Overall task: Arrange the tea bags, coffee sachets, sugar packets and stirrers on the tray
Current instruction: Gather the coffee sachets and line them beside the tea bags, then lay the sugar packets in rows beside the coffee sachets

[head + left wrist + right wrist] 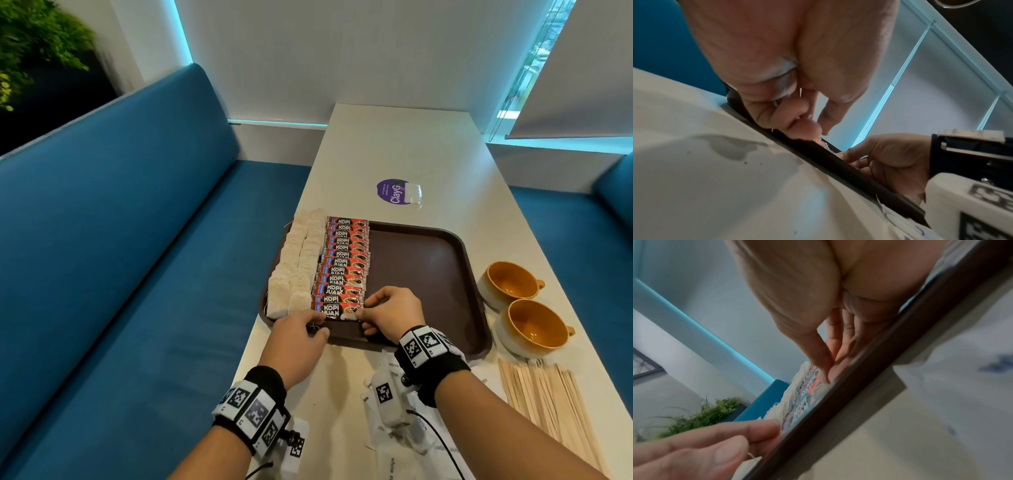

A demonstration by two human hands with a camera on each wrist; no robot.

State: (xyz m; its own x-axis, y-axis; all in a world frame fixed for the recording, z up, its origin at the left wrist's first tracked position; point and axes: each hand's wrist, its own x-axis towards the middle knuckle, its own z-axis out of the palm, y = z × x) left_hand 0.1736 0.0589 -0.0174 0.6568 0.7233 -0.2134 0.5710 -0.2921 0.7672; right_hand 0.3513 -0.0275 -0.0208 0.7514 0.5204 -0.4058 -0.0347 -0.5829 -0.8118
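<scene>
Coffee step in hand, near its end. Both hands at the near end of the sachet [342,270] column on the tray [424,267], working the nearest sachet [334,311].

Right hand [390,313]: thumb and fingertips pinching that sachet's right edge; right wrist view shows thumb [819,356] pressed against fingers there. Left hand [296,337]: fingers curled at the sachet's left corner, over the tray's near rim; looks like a pinch, but contact hidden in head view. Left wrist view: fingertips [807,129] down at the rim, a thin string between them, exact hold cannot be told.

Layout now: tea bags [294,263] in two overlapped columns along the tray's left side, sachets in one overlapped column just beside them to the right. Right half of tray bare. One stray tea bag [412,193] on the table [394,144], beyond the tray on a purple sticker [390,192].

Still off the tray: sugar packets [394,442] on the table under the right forearm, stirrers [548,404] in a loose bundle at near right. Two cups [520,305] right of the tray.

Next, by judgement: square the sachet with the column, let go, then reach back for sugar packets and start a third column right of the coffee. Packets flat and thin, so likely a fingertip pinch or slide to lift. Risk: knocking the overlapped sachets out of line on release.
</scene>
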